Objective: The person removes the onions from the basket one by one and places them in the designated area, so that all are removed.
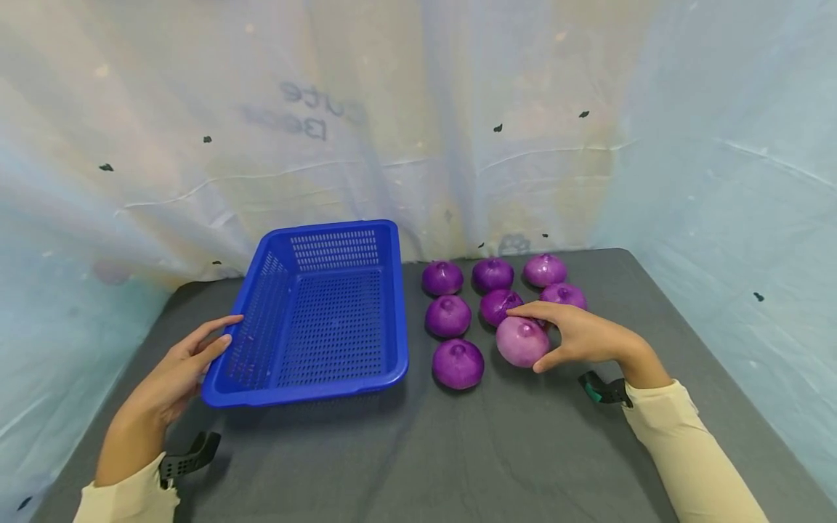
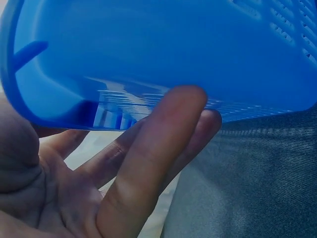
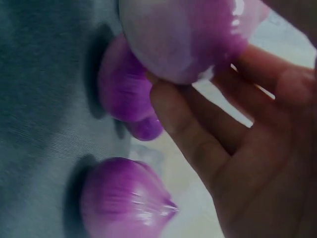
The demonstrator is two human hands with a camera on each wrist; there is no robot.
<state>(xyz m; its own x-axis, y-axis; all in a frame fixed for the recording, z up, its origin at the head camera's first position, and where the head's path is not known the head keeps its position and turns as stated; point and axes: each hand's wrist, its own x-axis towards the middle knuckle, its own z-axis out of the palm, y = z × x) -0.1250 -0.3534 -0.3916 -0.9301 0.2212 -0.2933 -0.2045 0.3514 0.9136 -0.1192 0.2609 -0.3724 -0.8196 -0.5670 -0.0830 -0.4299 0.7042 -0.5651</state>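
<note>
Eight purple onions [image 1: 458, 363] sit on the grey table [image 1: 458, 450] right of the blue basket [image 1: 327, 312]. The right hand [image 1: 582, 338] curls round the palest onion [image 1: 522, 341] — nearest the front, still touching the table. The left hand [image 1: 179, 367] lies with fingers straight against the basket's left rim.

Head view evenly lit for me, soft diffuse light from above, no harsh glare. Short dark shadows under blue basket [image 1: 327, 312] and onions [image 1: 458, 363]. Wide-angle bowing at edges, table [image 1: 458, 450] borders curve. Both wrist views dim, bluish, soft focus; I see fingers [image 2: 148, 158] blurred close-up. Small highlight glints on pale onion [image 3: 183, 34] wrap.
</note>
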